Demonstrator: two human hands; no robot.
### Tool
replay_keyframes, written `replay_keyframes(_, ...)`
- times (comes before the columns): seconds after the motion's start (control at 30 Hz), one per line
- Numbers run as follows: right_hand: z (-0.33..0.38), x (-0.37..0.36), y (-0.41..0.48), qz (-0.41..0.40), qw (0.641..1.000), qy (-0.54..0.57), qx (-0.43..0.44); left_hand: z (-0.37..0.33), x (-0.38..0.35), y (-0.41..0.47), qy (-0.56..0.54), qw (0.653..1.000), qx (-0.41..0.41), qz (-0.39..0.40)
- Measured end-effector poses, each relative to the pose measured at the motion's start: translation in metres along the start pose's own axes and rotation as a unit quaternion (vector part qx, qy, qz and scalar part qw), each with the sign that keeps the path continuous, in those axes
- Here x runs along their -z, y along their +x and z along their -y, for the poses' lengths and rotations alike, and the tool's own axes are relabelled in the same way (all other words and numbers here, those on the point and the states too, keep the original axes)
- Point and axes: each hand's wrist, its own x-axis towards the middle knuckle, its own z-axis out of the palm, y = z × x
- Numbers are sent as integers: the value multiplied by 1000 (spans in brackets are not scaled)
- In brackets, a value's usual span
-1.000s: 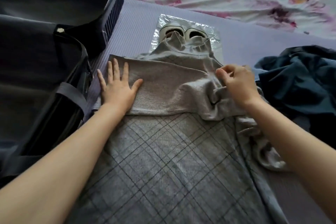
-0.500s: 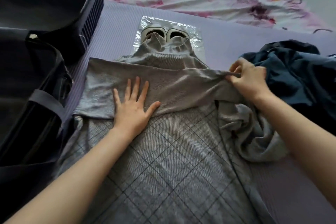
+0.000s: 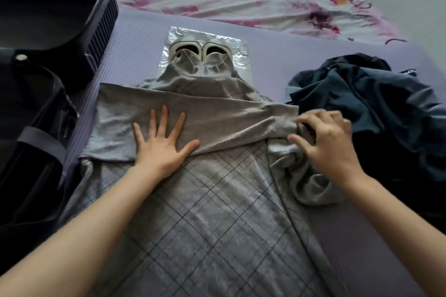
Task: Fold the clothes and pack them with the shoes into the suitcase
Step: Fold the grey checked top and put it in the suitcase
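Head view: your left hand (image 3: pixel 164 144) lies flat, fingers straight and spread, pressing the sleeve (image 3: pixel 217 116) folded across the grey checked garment (image 3: pixel 205 212), which is spread on the purple mat (image 3: pixel 135 55). Your right hand (image 3: pixel 330 144) curls over bunched fabric at the garment's right edge; whether its fingers pinch it cannot be told. The garment's collar overlaps the shoes (image 3: pixel 200 52) on a clear plastic bag (image 3: pixel 239 55). The open suitcase (image 3: pixel 36 79) sits left, dark blue clothes (image 3: pixel 374 103) right.

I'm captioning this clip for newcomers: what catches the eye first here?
A grey checked garment fills the centre, the left hand pressing flat on its folded sleeve, the right hand at the bunched fabric. Beyond, two shoes on a plastic bag peek out; an open dark suitcase sits left.
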Motion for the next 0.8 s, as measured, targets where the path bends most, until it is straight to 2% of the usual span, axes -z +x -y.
replay_keyframes(0.1, -10, 15, -52, 17, 1000, -18, -16, -10, 5, -13, -55, 998, 1, -18)
replay_keyframes(0.2, -16, 13, -96, 50, 998, -29, -18, -28, 3, -40, -95, 993, -49, -51)
replay_keyframes(0.27, -19, 6, -111, 67, 995, -70, 4, -41, 1, -58, -107, 989, -89, -42)
replay_keyframes(0.4, -32, 14, -103, -20, 997, -79, 12, -60, -7, -81, -72, 991, -113, 13)
replay_keyframes(0.53, -53, 47, -82, -104, 991, -81, -33, -72, -4, -88, -75, 991, -100, 42)
replay_keyframes(0.7, -77, 79, -70, -136, 987, -43, -77, -104, 11, -88, -167, 976, -135, 42)
replay_keyframes(0.8, -87, 97, -64, -140, 983, -3, -116, -131, 20, -91, -257, 950, -167, 60)
